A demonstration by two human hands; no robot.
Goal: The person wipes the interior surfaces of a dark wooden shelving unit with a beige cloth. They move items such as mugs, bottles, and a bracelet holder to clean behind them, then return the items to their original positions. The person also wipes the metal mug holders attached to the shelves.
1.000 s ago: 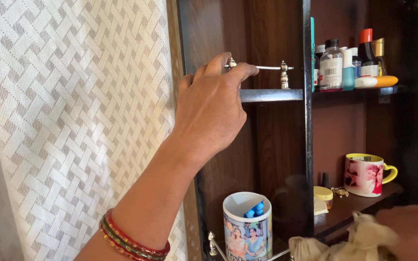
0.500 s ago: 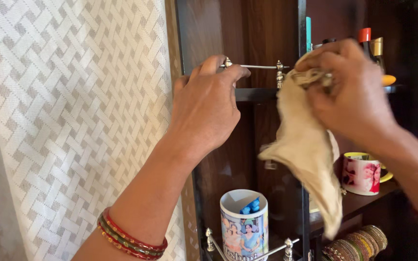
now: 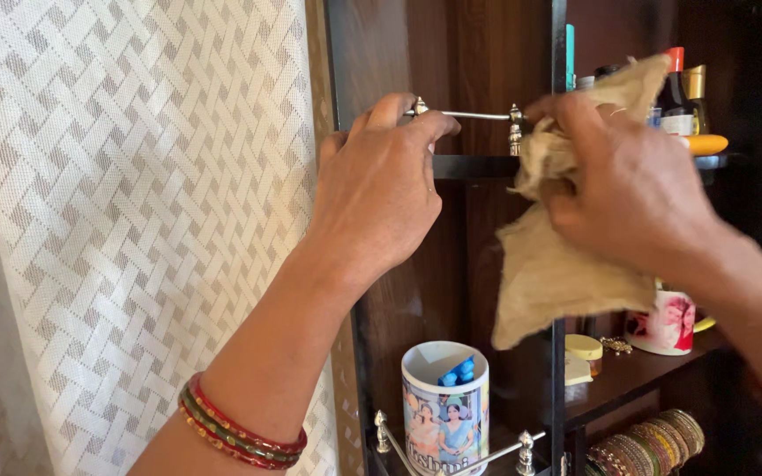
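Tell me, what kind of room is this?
Probably a room at home. A dark wooden shelf holds bottles, a picture mug and bangles, beside a woven curtain.

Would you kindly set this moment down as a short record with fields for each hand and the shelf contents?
left hand: left hand grips the near end of the metal rail on the upper shelf
right hand: right hand bunches a tan cloth against the rail's far post
lower shelf: printed mug holding blue items, behind another rail
right compartment: bottles above; pink mug and bangles below
left of unit: woven white curtain
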